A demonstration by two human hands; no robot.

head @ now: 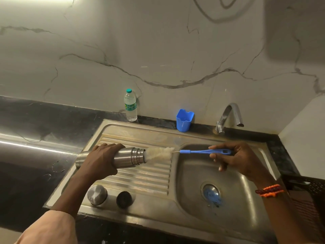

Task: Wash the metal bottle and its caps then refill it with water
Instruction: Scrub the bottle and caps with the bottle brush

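My left hand (100, 160) grips the metal bottle (129, 157), held sideways over the ribbed drainboard with its open threaded mouth pointing right. My right hand (235, 160) pinches the blue handle of a bottle brush (204, 151); the white bristles (159, 154) sit at the bottle's mouth, partly inside. Two caps rest on the drainboard's near edge: a steel cap (97, 194) and a black inner cap (124, 199).
The steel sink (191, 213) has a basin on the right with a blue strainer in its drain (211, 193). A tap (228, 117) rises behind it. A blue plastic cup (184, 120) and a plastic water bottle (130, 105) stand by the wall. A dark crate (309, 194) sits at right.
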